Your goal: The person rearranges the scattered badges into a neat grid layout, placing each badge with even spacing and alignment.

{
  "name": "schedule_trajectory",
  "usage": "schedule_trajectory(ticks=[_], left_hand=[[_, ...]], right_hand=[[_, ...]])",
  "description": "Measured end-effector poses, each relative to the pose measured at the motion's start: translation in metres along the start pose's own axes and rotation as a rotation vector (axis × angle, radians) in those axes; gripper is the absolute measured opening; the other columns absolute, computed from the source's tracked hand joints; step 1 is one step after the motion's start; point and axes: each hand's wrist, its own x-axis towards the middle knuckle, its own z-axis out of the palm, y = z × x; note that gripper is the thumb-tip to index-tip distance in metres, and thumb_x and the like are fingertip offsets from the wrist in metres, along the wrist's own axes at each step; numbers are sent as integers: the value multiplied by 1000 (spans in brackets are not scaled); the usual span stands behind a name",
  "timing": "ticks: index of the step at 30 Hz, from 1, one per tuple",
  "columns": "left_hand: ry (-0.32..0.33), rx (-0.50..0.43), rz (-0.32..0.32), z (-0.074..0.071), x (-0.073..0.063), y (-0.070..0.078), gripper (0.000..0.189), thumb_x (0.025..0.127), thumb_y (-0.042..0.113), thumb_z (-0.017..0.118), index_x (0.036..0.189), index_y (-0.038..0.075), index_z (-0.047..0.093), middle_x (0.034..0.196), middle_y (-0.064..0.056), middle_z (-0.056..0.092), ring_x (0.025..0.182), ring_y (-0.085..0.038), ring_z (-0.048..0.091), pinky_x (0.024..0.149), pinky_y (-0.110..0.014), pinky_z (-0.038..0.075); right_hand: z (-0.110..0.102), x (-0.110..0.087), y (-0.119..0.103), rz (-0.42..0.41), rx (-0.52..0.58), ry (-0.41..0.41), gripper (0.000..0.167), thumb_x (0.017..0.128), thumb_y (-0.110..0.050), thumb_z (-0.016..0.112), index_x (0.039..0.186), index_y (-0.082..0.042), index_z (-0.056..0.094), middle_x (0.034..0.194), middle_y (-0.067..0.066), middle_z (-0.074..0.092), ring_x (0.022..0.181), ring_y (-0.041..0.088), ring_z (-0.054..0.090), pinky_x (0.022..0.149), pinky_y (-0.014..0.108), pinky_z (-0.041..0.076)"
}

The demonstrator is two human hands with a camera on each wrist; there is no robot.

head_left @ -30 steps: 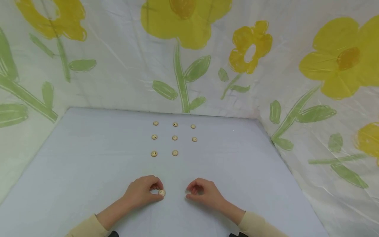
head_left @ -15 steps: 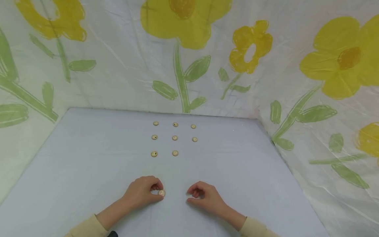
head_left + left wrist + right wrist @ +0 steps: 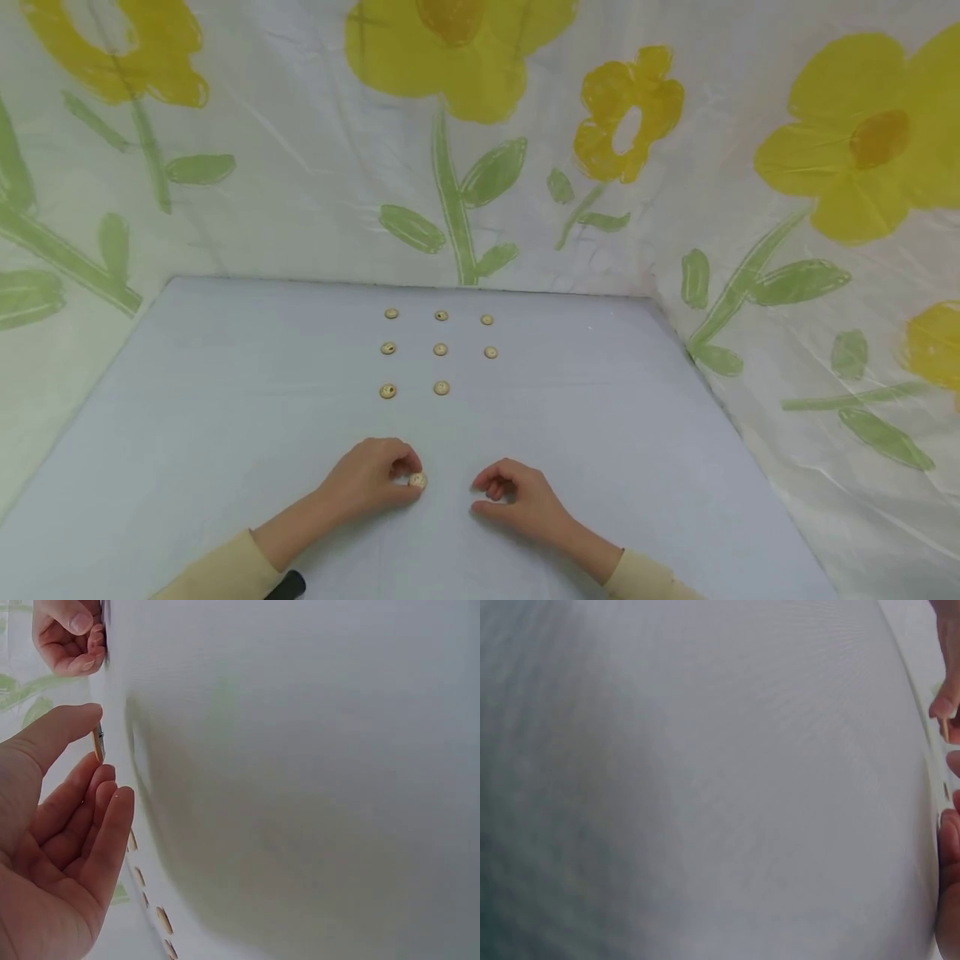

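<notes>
Between thumb and index finger, my left hand (image 3: 367,477) pinches a small round pale wooden disc (image 3: 417,481) with fine marks on its face. Seen edge-on in the left wrist view, the disc (image 3: 98,742) sits at the tips of the thumb and index finger, the other fingers loosely bent. My right hand (image 3: 528,502) is a short way to the right, fingers loosely curved and thumb apart, with nothing in it. Beyond both hands, several similar discs (image 3: 440,349) lie in rows; some, like the nearest left one (image 3: 387,391), have a dark spot.
A pale bluish-white cloth covers the table (image 3: 600,433). Behind and at the sides hang white curtains (image 3: 315,200) printed with yellow flowers and green leaves. Part of a black object (image 3: 288,586) shows beside the left sleeve at the bottom edge.
My left hand has shifted slightly right and forward with the disc. My right hand moved slightly nearer the body and its thumb and finger parted more. The rows of discs are unchanged.
</notes>
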Motion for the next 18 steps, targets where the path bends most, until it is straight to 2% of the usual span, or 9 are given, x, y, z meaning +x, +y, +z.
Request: schedule_trajectory(ticks=[3,18], left_hand=[[10,-9,22,2,7,3,13,76,16,80,83,17,69,74,12,58,69,-5,50,65,-25,45],[42,2,48,5,48,14,17,75,19,81,86,15,70,79,7,62,74,-10,54,67,-26,46]], right_hand=[[-1,0,-2,7,3,-2,23,79,-5,79,99,0,67,93,13,68,80,33,61,72,28,52],[0,0,0,-15,1,3,23,80,-4,78,98,2,66,92,15,68,79,34,61,71,28,52]])
